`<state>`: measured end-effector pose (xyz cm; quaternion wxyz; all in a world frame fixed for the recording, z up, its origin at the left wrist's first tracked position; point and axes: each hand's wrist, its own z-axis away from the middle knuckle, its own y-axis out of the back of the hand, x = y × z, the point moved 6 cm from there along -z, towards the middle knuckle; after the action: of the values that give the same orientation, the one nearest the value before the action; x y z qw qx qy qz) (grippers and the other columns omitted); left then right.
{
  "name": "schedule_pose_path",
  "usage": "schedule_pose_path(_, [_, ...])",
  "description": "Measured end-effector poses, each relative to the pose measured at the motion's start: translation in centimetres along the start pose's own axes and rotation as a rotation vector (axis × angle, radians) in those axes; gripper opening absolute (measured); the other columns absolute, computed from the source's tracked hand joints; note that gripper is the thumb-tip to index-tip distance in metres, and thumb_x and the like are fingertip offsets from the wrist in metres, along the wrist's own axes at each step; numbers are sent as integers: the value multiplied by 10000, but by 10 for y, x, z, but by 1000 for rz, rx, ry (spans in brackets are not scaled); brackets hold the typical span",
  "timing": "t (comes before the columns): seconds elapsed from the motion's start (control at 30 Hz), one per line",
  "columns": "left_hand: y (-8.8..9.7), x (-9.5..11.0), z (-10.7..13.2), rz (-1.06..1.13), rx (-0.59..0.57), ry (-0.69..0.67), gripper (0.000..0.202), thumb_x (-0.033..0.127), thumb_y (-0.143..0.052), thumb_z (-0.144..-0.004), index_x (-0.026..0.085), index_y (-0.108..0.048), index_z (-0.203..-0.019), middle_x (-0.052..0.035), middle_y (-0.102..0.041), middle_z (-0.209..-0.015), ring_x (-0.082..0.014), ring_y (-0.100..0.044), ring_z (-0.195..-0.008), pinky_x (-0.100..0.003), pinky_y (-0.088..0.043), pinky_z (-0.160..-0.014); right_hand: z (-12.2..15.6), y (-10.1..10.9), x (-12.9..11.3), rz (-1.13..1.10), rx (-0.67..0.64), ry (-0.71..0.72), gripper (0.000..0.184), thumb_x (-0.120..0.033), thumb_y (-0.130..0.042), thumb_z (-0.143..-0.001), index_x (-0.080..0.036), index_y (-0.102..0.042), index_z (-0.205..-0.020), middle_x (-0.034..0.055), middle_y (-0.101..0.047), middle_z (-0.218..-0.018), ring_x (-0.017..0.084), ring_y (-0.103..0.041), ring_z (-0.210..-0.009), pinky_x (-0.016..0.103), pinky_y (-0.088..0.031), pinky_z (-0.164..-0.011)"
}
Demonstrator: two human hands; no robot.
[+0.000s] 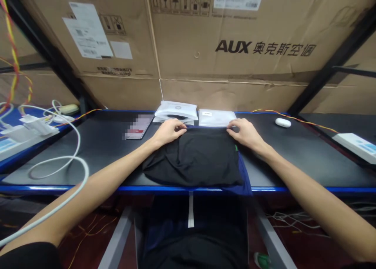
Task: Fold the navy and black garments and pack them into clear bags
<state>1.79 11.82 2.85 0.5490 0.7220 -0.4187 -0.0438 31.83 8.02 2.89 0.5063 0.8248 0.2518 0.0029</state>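
A piece of folded black fabric (pixel 202 159), perhaps a garment, lies on the dark table mat (pixel 282 163) in the middle of the head view. Navy cloth (pixel 246 177) shows along its right side, with a small green tag near the top right. My left hand (pixel 170 131) pinches the far left corner between thumb and fingers. At the far right corner, my right hand (pixel 243 132) grips the same edge in a similar pinch. Just beyond the fabric lie two white packets (pixel 176 110), (pixel 217 118), the left one partly behind my left hand.
A phone (pixel 141 128) lies left of the packets. On the right are a white earbud case (pixel 283 122) and a power strip (pixel 357 146). A white cable (pixel 84 167) loops across the left, near another power strip (pixel 26 133). Large cardboard boxes (pixel 188 65) stand behind the table.
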Motion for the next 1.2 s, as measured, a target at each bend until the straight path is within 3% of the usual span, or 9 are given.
schedule_pose_path(0.13, [13, 8, 0, 85, 82, -13, 190, 303, -615, -838, 172, -744, -885, -62, -756, -961, -210, -689, -887, -339, -526, -848, 2, 12, -11, -134, 71, -3, 110, -256, -591, -816, -224, -692, -845, 81, -768, -998, 273, -686, -944, 422, -527, -881])
schedule_pose_path(0.27, [34, 22, 4, 197, 115, -36, 167, 292, -625, -826, 186, -734, -894, -31, -774, -951, -189, -700, -893, -315, -531, -867, 7, 28, -23, -322, 45, -3, 140, -292, -598, -822, -228, -701, -894, 42, -780, -948, 236, -721, -870, 379, -542, -854])
schedule_pose_path(0.43, [41, 40, 12, 254, -6, -146, 139, 183, -605, -777, 183, -711, -867, -13, -761, -894, -165, -700, -849, -283, -530, -830, 14, 42, -40, -405, -81, 94, 100, -256, -624, -769, -230, -707, -818, 22, -780, -869, 230, -721, -833, 356, -542, -836])
schedule_pose_path(0.63, [34, 49, 20, 104, -139, -329, 186, 78, -547, -719, 188, -657, -820, -16, -719, -884, -176, -657, -877, -289, -503, -843, 22, 33, -50, -394, -358, 145, 119, -186, -594, -725, -216, -699, -772, 4, -761, -795, 187, -670, -720, 311, -520, -727])
schedule_pose_path(0.87, [23, 55, 32, -72, -332, -307, 225, 96, -521, -752, 212, -690, -845, -41, -723, -1003, -217, -645, -988, -318, -486, -931, 25, 23, -51, -355, -479, 126, 163, -294, -584, -829, -218, -727, -815, 22, -763, -817, 210, -672, -758, 335, -532, -742])
schedule_pose_path(1.07, [37, 60, 32, 19, -303, -271, 193, 188, -587, -847, 223, -748, -947, -37, -742, -1092, -209, -667, -1042, -311, -481, -984, 32, 35, -66, -309, -351, 239, 174, -346, -616, -900, -229, -742, -924, 55, -762, -928, 221, -678, -858, 368, -533, -830])
schedule_pose_path(1.2, [51, 62, 42, 127, -397, -212, 152, 255, -653, -869, 214, -765, -964, -23, -762, -975, -179, -686, -904, -266, -505, -866, 53, 45, -84, -383, -291, 316, 142, -327, -653, -925, -238, -739, -996, 60, -745, -972, 214, -671, -917, 365, -537, -856])
